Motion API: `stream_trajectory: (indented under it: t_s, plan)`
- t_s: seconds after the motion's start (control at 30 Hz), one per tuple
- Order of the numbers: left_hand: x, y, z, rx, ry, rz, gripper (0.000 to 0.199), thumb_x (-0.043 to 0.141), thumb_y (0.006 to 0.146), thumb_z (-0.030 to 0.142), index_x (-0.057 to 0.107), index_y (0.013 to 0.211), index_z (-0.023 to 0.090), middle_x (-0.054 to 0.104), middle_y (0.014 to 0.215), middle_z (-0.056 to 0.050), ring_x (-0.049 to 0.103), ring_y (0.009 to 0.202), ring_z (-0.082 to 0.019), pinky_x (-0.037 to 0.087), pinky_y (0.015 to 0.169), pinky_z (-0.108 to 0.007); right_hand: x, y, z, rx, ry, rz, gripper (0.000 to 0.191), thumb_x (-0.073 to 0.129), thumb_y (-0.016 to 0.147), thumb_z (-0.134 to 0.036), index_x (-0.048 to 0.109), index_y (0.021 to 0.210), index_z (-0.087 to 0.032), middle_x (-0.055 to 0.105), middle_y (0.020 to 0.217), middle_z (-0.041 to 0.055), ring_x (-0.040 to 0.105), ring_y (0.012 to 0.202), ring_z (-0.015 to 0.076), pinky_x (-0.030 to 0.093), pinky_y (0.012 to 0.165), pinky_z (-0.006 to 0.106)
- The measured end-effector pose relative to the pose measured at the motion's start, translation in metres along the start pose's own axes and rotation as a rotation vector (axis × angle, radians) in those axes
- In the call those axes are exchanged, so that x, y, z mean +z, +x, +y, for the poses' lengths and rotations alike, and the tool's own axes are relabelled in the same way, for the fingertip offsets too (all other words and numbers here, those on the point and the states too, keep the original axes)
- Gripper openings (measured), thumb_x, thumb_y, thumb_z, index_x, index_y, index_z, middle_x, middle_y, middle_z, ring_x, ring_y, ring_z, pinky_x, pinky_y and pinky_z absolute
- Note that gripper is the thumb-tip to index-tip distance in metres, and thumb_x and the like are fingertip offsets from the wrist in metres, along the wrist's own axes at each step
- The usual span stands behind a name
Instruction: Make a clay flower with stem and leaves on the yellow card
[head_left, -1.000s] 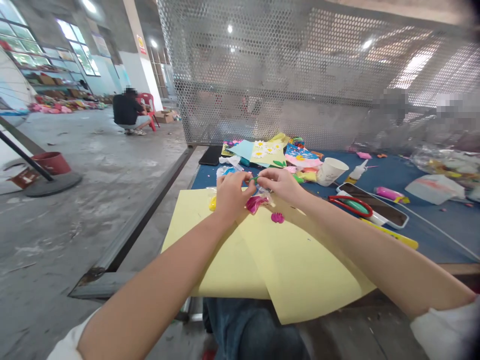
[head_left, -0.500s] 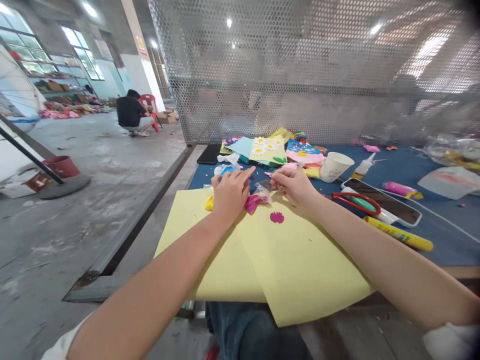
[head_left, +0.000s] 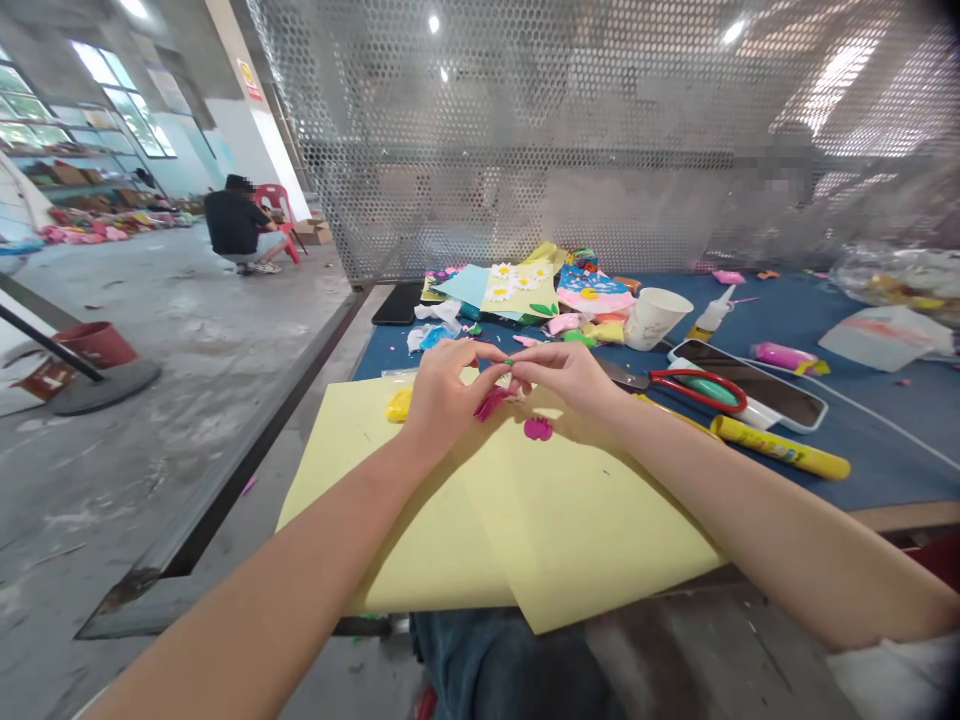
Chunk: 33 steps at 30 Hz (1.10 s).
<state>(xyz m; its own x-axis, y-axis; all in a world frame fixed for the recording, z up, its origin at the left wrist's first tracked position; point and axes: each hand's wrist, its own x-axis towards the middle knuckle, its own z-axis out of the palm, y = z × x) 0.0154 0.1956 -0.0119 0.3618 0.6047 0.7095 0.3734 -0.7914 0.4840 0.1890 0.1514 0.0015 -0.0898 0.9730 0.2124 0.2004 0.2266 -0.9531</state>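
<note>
My left hand (head_left: 448, 388) and my right hand (head_left: 564, 374) meet fingertip to fingertip above the yellow paper (head_left: 420, 530). Between their pinched thumbs and forefingers is a small green piece (head_left: 509, 362) that looks like modelling clay, mostly covered by the fingers. Below the hands lies a magenta lump in clear wrapping (head_left: 492, 402), partly hidden. A flat magenta cut-out with a notched top edge (head_left: 538, 429) rests on the paper just in front of my right hand. To the left of my left hand is a yellow clay packet (head_left: 398, 405).
Behind are daisy-decorated card (head_left: 517, 290), a paper cup (head_left: 658, 318) and a glue bottle (head_left: 712, 314). Red-handled scissors (head_left: 697, 388), a phone (head_left: 750, 382) and a yellow tube (head_left: 780, 448) lie right. Perforated metal panelling (head_left: 525, 130) stands behind the table. A person (head_left: 238, 225) squats far left.
My hands have come together, and both now pinch a small green piece. Before, they were apart, with my left fingers extended. The camera view has shifted slightly.
</note>
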Motion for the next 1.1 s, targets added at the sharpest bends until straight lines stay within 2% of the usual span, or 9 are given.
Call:
stream_trajectory:
  t_s: [0.17, 0.3, 0.43, 0.57, 0.67, 0.77, 0.9, 1.0, 1.1]
  plan:
    - [0.001, 0.0, 0.001, -0.099, -0.069, -0.008, 0.011, 0.064, 0.085, 0.031, 0.072, 0.08, 0.025, 0.073, 0.082, 0.001, 0.061, 0.076, -0.019, 0.048, 0.081, -0.033, -0.006, 0.006, 0.006, -0.07, -0.032, 0.106, 0.017, 0.065, 0.074, -0.035, 0.066, 0.075, -0.018, 0.058, 0.058, -0.0028, 0.053, 0.06, 0.0121, 0.044, 0.066, 0.028]
    - [0.0, 0.0, 0.003, -0.194, -0.171, 0.002, 0.015, 0.06, 0.086, 0.032, 0.073, 0.083, 0.023, 0.074, 0.089, -0.001, 0.065, 0.084, -0.02, 0.049, 0.082, -0.033, -0.006, 0.005, 0.005, -0.107, -0.027, 0.082, 0.02, 0.06, 0.079, -0.038, 0.061, 0.072, -0.019, 0.055, 0.058, -0.003, 0.052, 0.061, 0.012, 0.043, 0.067, 0.027]
    - [-0.002, 0.001, 0.008, -0.257, -0.26, -0.02, 0.021, 0.057, 0.087, 0.032, 0.075, 0.088, 0.021, 0.075, 0.094, -0.004, 0.066, 0.09, -0.02, 0.05, 0.084, -0.033, 0.002, 0.0, 0.004, -0.089, 0.118, 0.037, 0.026, 0.058, 0.082, -0.04, 0.054, 0.067, -0.02, 0.05, 0.061, -0.0031, 0.049, 0.059, 0.0118, 0.041, 0.061, 0.027]
    - [-0.003, 0.002, 0.011, -0.289, -0.3, -0.03, 0.02, 0.062, 0.083, 0.032, 0.075, 0.091, 0.02, 0.075, 0.092, -0.004, 0.064, 0.073, -0.017, 0.051, 0.07, -0.029, 0.006, 0.0, 0.006, -0.109, 0.153, 0.011, 0.028, 0.057, 0.085, -0.037, 0.054, 0.064, -0.019, 0.053, 0.063, -0.0016, 0.051, 0.062, 0.0121, 0.041, 0.062, 0.027]
    - [-0.003, 0.003, 0.011, -0.299, -0.309, -0.017, 0.018, 0.066, 0.08, 0.032, 0.073, 0.09, 0.019, 0.074, 0.09, -0.004, 0.06, 0.066, -0.014, 0.05, 0.065, -0.028, 0.005, 0.002, 0.007, -0.115, 0.12, -0.006, 0.027, 0.058, 0.084, -0.036, 0.057, 0.064, -0.018, 0.056, 0.063, -0.0011, 0.052, 0.063, 0.012, 0.041, 0.063, 0.027]
    - [-0.003, 0.002, 0.01, -0.258, -0.259, 0.013, 0.014, 0.068, 0.08, 0.031, 0.071, 0.085, 0.019, 0.073, 0.087, -0.003, 0.058, 0.066, -0.013, 0.049, 0.065, -0.026, 0.004, 0.002, 0.005, -0.096, 0.126, 0.007, 0.024, 0.061, 0.082, -0.036, 0.058, 0.065, -0.019, 0.053, 0.06, -0.0028, 0.049, 0.059, 0.0111, 0.039, 0.06, 0.027]
    - [-0.001, -0.002, 0.009, -0.12, -0.143, 0.035, 0.008, 0.069, 0.081, 0.028, 0.072, 0.083, 0.021, 0.071, 0.084, -0.001, 0.059, 0.073, -0.014, 0.048, 0.07, -0.026, 0.008, 0.0, 0.002, -0.071, 0.137, 0.096, 0.023, 0.064, 0.078, -0.035, 0.056, 0.063, -0.019, 0.044, 0.055, -0.006, 0.039, 0.053, 0.0089, 0.033, 0.055, 0.026]
    - [0.001, -0.004, 0.009, -0.045, -0.117, 0.031, 0.011, 0.071, 0.08, 0.028, 0.072, 0.089, 0.022, 0.071, 0.087, -0.001, 0.059, 0.078, -0.015, 0.047, 0.071, -0.026, 0.014, -0.003, 0.003, -0.019, 0.18, 0.102, 0.022, 0.066, 0.076, -0.037, 0.058, 0.067, -0.019, 0.048, 0.06, -0.0045, 0.043, 0.056, 0.0101, 0.034, 0.054, 0.026]
    - [0.003, -0.006, 0.007, -0.027, -0.134, 0.041, 0.009, 0.071, 0.081, 0.026, 0.072, 0.088, 0.022, 0.071, 0.085, 0.0, 0.058, 0.073, -0.014, 0.047, 0.071, -0.026, 0.016, -0.004, 0.006, 0.008, 0.208, 0.066, 0.021, 0.064, 0.079, -0.039, 0.06, 0.071, -0.019, 0.051, 0.065, -0.0034, 0.046, 0.057, 0.011, 0.036, 0.052, 0.026]
